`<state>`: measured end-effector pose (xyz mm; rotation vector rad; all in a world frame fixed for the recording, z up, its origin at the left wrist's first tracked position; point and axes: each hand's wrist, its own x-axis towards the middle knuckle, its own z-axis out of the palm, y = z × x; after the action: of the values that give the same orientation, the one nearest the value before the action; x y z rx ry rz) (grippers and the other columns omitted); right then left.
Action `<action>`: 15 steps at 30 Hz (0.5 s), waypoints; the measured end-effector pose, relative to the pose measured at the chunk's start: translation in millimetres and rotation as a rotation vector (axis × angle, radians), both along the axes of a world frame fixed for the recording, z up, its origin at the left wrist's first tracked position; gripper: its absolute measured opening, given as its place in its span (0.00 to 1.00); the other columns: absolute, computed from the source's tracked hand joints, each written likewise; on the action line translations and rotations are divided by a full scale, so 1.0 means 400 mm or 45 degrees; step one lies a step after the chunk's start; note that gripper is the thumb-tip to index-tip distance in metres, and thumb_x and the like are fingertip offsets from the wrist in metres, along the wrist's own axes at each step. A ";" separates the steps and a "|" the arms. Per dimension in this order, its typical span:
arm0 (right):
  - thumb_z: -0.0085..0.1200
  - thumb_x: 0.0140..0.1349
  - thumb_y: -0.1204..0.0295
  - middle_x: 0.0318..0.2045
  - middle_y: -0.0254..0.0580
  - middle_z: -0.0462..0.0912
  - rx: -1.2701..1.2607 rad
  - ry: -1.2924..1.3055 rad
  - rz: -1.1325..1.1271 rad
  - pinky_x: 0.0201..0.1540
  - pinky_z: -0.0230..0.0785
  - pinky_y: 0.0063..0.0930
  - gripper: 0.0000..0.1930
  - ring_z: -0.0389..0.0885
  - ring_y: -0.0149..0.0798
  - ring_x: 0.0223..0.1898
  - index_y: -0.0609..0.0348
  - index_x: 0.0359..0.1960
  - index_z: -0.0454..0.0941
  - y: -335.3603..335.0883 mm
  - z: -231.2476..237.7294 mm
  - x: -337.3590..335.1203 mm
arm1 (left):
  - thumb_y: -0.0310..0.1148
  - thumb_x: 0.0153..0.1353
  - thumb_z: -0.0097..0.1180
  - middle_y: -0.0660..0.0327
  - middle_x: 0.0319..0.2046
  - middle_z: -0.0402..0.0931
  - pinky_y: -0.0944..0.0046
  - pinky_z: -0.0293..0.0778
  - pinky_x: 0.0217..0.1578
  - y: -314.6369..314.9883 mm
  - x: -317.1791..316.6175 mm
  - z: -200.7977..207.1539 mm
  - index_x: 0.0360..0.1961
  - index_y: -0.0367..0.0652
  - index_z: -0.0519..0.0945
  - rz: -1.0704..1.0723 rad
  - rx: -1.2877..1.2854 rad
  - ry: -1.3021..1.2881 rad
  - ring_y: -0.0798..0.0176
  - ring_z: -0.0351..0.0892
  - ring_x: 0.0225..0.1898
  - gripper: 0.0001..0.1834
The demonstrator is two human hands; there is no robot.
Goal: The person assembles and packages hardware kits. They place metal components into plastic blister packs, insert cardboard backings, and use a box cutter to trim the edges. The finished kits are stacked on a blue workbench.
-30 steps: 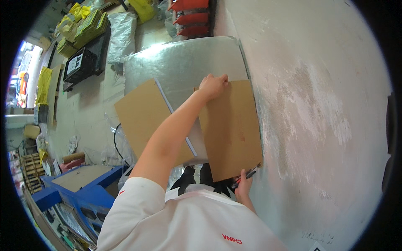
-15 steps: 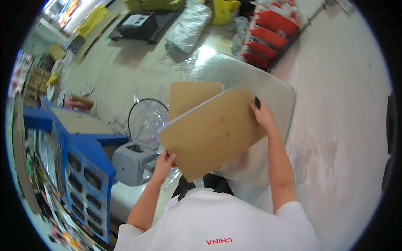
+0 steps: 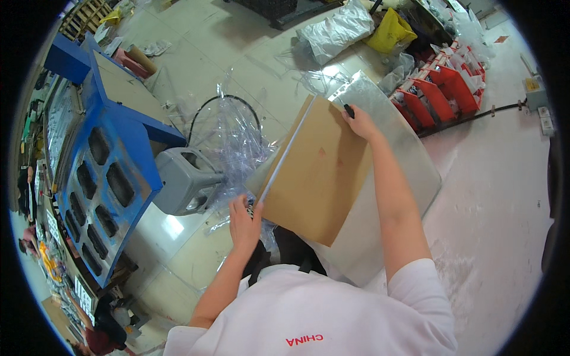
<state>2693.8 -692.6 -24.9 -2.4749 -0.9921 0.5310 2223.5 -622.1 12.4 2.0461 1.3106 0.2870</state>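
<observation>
The head view shows a brown cardboard sheet raised off the floor and tilted, held between both of the person's hands above a shiny metal plate that lies flat on the pale floor. The right hand grips the sheet's far top corner, fingers closed over the edge, with a dark marker-like object sticking out of that grip; what exactly it is remains hard to tell at this size. The left hand is clamped on the near lower-left corner, thumb against the edge.

A second ago the cardboard lay in two pieces flat on the metal plate with only one hand pressing it; half a second ago it was already lifted and turning. Now the sheet has swung further left, its long edge pointing toward the clear plastic wrap bunched beside a grey plastic stool. In this judgement the sheet is being carried away from the plate rather than worked on there.

Further left stands a blue rack with dark slots; red bins and a yellow bag sit beyond the plate.
</observation>
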 end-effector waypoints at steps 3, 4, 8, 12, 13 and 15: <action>0.53 0.74 0.53 0.49 0.62 0.85 -0.056 -0.014 -0.013 0.55 0.73 0.50 0.23 0.81 0.65 0.53 0.61 0.56 0.77 -0.051 -0.003 0.008 | 0.46 0.72 0.58 0.46 0.57 0.73 0.48 0.72 0.58 0.043 0.082 -0.038 0.64 0.36 0.74 -0.423 -0.030 -0.101 0.43 0.73 0.59 0.28; 0.53 0.74 0.53 0.49 0.62 0.85 -0.121 0.009 -0.048 0.55 0.73 0.51 0.23 0.81 0.65 0.54 0.61 0.55 0.77 -0.078 -0.006 0.006 | 0.46 0.72 0.58 0.47 0.57 0.74 0.48 0.72 0.59 0.043 0.099 -0.050 0.66 0.37 0.74 -0.421 -0.014 0.000 0.43 0.73 0.59 0.29; 0.55 0.74 0.54 0.48 0.63 0.85 -0.038 0.024 -0.139 0.54 0.72 0.51 0.22 0.81 0.65 0.52 0.63 0.55 0.77 -0.248 -0.024 -0.009 | 0.46 0.71 0.59 0.49 0.56 0.75 0.49 0.72 0.59 -0.011 0.135 -0.071 0.68 0.39 0.73 -0.556 0.021 0.098 0.43 0.75 0.58 0.31; 0.55 0.74 0.56 0.45 0.60 0.86 -0.014 0.094 -0.251 0.52 0.72 0.46 0.21 0.83 0.61 0.49 0.64 0.53 0.78 -0.504 -0.031 -0.023 | 0.46 0.68 0.61 0.51 0.55 0.77 0.49 0.72 0.58 -0.123 0.166 -0.042 0.67 0.39 0.75 -0.792 -0.049 0.229 0.45 0.78 0.56 0.31; 0.55 0.75 0.56 0.43 0.60 0.86 0.002 0.110 -0.282 0.53 0.73 0.44 0.21 0.83 0.59 0.48 0.64 0.53 0.78 -0.571 -0.032 -0.028 | 0.45 0.68 0.62 0.50 0.54 0.77 0.48 0.72 0.58 -0.160 0.178 -0.035 0.67 0.38 0.75 -0.897 -0.031 0.261 0.44 0.78 0.55 0.31; 0.56 0.74 0.57 0.41 0.57 0.86 -0.055 0.175 -0.401 0.50 0.73 0.45 0.19 0.83 0.57 0.45 0.63 0.50 0.79 -0.704 -0.036 -0.038 | 0.43 0.67 0.63 0.47 0.53 0.78 0.47 0.73 0.57 -0.237 0.198 -0.031 0.66 0.36 0.74 -1.099 0.013 0.325 0.42 0.78 0.53 0.32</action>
<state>2678.6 -974.4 -39.2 -2.5266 -0.5290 0.6115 2302.7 -716.9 0.0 2.4943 0.4466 -0.3667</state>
